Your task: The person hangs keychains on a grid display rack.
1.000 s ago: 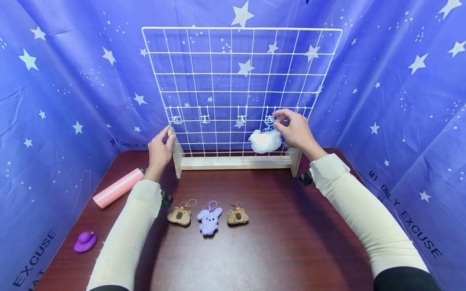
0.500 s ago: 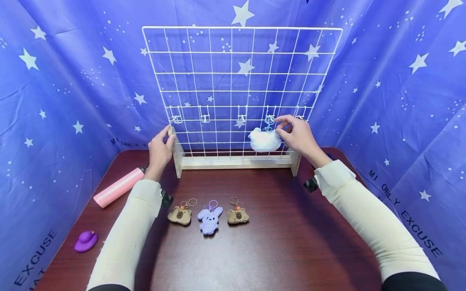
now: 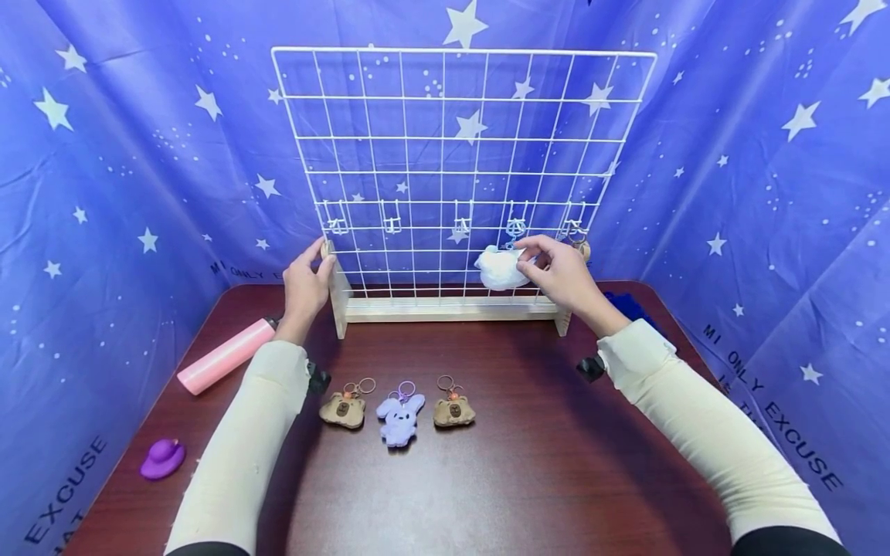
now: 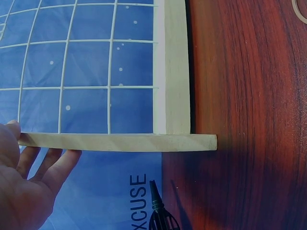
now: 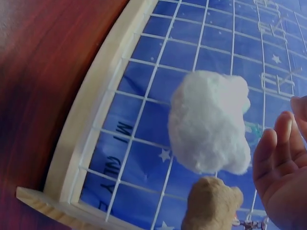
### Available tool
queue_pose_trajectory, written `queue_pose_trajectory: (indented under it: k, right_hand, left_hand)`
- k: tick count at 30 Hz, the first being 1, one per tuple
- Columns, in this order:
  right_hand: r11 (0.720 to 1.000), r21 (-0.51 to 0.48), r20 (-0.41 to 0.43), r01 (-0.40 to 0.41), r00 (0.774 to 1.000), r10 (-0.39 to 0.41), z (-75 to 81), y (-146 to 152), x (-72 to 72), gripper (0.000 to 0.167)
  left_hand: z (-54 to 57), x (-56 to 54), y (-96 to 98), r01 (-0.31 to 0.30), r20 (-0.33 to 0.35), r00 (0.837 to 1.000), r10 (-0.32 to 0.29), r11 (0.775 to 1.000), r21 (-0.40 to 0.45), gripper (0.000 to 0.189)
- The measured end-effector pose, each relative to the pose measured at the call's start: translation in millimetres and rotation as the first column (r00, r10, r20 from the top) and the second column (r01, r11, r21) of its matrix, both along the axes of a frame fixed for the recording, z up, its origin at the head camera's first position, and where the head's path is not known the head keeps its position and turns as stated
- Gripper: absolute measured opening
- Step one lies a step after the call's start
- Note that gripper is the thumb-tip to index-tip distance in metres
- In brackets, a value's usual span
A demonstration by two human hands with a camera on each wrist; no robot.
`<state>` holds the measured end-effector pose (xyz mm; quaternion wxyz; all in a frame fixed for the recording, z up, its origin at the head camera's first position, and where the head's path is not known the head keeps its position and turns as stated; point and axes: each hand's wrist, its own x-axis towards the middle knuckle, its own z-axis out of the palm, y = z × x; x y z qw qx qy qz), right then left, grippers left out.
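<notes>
My left hand [image 3: 304, 284] pinches the top of the wooden side post [image 4: 120, 142] of a white wire grid rack [image 3: 445, 139], thumb on one side and fingers on the other. A fluffy white plush keychain [image 3: 497, 269] hangs by a light-blue ring from a hook [image 3: 515, 225] on the grid. In front of its right side is my right hand [image 3: 562, 272], fingers bent loosely. The right wrist view shows that hand apart from the plush. A brown plush keychain [image 5: 208, 206] hangs at the rightmost hook, mostly hidden behind my hand in the head view.
Two brown plush keychains [image 3: 343, 411] [image 3: 454, 411] and a purple bunny keychain [image 3: 399, 423] lie on the table [image 3: 431, 502]. At left are a pink bottle [image 3: 225, 357] and a purple hat-shaped thing [image 3: 163, 459]. Several hooks [image 3: 392, 224] line the grid.
My right hand has drawn off the light-blue ring and moved down beside the white plush, which stays hanging. The brown plush at the right hook shows now. My left hand has not moved.
</notes>
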<state>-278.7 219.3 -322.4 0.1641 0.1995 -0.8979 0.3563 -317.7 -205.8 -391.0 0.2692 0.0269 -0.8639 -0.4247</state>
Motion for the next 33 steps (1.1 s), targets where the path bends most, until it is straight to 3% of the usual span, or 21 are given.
queue_pose_trajectory:
  k: [9,17,22,28,33]
  right_hand:
    - [0.989,0.035,0.087,-0.140,0.987,0.137,-32.0,-18,9.2,0.028]
    - [0.977,0.055,0.144,-0.204,0.970,0.195,-61.2,-35,11.7,0.026]
    - [0.964,0.035,0.188,-0.263,0.949,0.252,-80.7,-45,10.2,0.027]
    - [0.948,0.076,0.216,-0.309,0.933,0.286,-104.6,-56,11.3,0.027]
    - [0.921,0.092,0.272,-0.379,0.899,0.343,-120.0,-65,14.2,0.026]
  left_hand:
    - [0.0,-1.3,-0.6,-0.007,0.004,1.000,0.007,1.000,-0.006,0.045]
    - [-0.6,-1.5,-1.0,-0.007,0.005,1.000,0.007,1.000,-0.010,0.045]
    - [0.0,-0.3,-1.3,-0.003,0.004,1.000,0.003,1.000,-0.010,0.045]
    - [-0.8,0.8,-0.3,-0.001,0.011,1.000,0.002,1.000,-0.019,0.045]
    - [-0.1,-0.9,-0.3,-0.005,0.003,1.000,0.005,1.000,-0.015,0.045]
